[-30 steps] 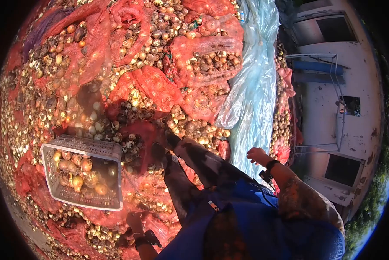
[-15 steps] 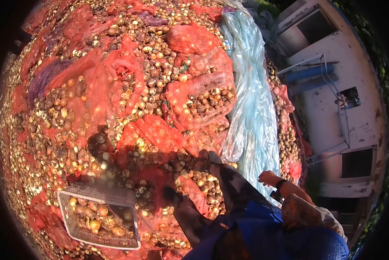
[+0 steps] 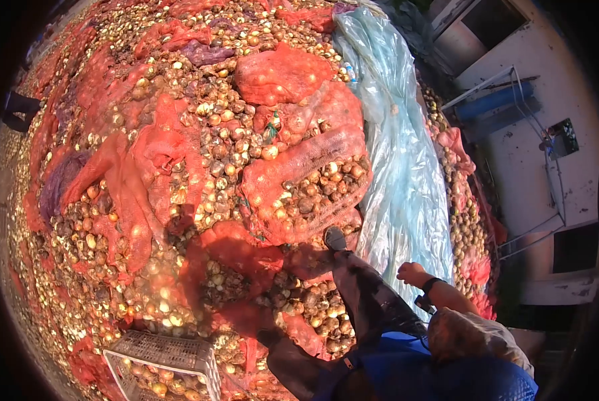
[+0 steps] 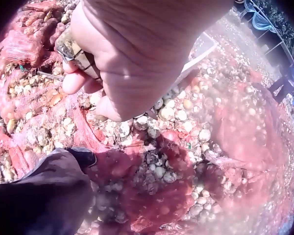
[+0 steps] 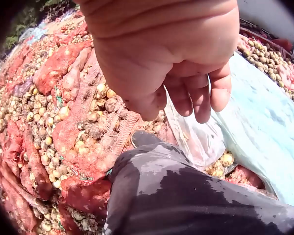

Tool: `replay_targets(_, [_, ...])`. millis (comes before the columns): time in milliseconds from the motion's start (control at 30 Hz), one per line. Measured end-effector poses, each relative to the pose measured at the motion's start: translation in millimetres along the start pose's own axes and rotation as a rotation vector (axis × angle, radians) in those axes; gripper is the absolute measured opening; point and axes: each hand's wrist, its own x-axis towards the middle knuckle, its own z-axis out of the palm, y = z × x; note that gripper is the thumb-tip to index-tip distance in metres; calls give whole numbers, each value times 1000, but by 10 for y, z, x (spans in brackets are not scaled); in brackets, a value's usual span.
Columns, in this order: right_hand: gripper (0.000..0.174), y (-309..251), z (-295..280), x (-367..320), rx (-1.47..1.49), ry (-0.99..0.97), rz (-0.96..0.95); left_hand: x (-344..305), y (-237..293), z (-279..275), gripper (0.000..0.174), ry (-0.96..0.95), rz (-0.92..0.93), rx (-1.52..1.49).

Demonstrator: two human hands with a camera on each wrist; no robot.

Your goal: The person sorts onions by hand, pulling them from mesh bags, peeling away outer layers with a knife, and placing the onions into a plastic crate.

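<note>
In the left wrist view, my left hand [image 4: 132,54] grips a dark, tape-wrapped handle [image 4: 77,53] with a thin metal rod [image 4: 50,76] sticking out from it. The head view does not show that hand. My right hand [image 3: 414,275] hangs beside the blue-white plastic sheet, holding nothing; its fingers [image 5: 198,98] are loosely bent in the right wrist view. A crate [image 3: 159,346] with onions [image 3: 159,389] inside stands at the lower left of the head view, cut off by the bottom edge.
Loose onions and red mesh sacks [image 3: 286,73] cover the ground. A crumpled plastic sheet [image 3: 393,147] runs along the right, beside a white building [image 3: 513,140] with a metal frame. Another person's legs [image 3: 20,110] show at far left; a person [image 4: 291,78] stands at far right in the left wrist view.
The crate and nearby sacks have shifted down in the head view, and my legs have changed position. My left hand has left that view; the right still hangs at my side.
</note>
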Motion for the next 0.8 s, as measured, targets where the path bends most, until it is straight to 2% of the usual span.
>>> replay_targets(67, [28, 83, -161, 271, 22, -15, -77, -86, 464, 236, 21, -21, 49, 31])
replay_targets(100, [29, 202, -224, 381, -21, -11, -243, -135, 716, 333, 21, -33, 79, 46])
replay_targets(133, [29, 327, -266, 466, -6, -18, -237, -175, 950, 399, 21, -50, 125, 58])
replay_targets(233, [25, 418, -411, 376, 304, -10, 75, -408, 1723, 647, 22, -117, 276, 85])
replay_targets(267, [25, 476, -405, 368, 318, -17, 80, -502, 1970, 729, 22, -145, 336, 80])
replay_targets(333, [24, 675, -356, 343, 333, -48, 314, -718, 2411, 848, 23, -224, 457, 31])
replay_targets(400, [27, 1109, -159, 444, -27, -137, -69, -969, 2785, 921, 23, -269, 459, 31])
replay_targets(433, [29, 1116, -102, 462, -44, -186, 20, -976, 2857, 959, 23, -267, 455, 37])
replay_targets(467, [29, 1128, -74, 506, -48, -199, 23, -959, 2880, 996, 23, -263, 498, 57])
replay_targets(500, [31, 1018, -57, 489, -104, -157, 10, -942, 2840, 1001, 23, -257, 533, 80])
replay_targets(567, [37, 993, 41, 574, -169, -98, -14, -868, 2714, 989, 23, -248, 485, 97])
replay_targets(600, [34, 1021, 95, 720, -181, -76, -68, -829, 2652, 1005, 23, -247, 460, 104])
replay_targets(667, [31, 1005, 64, 1038, -562, -70, -598, -748, 2490, 1035, 23, -204, 434, 150])
replay_targets(733, [29, 619, 7, 1253, -258, -27, -280, -665, 2289, 1093, 20, -164, 321, 164])
replay_targets(800, [31, 101, -209, 1232, -318, -88, -254, -717, 2236, 1174, 20, -158, 280, 167])
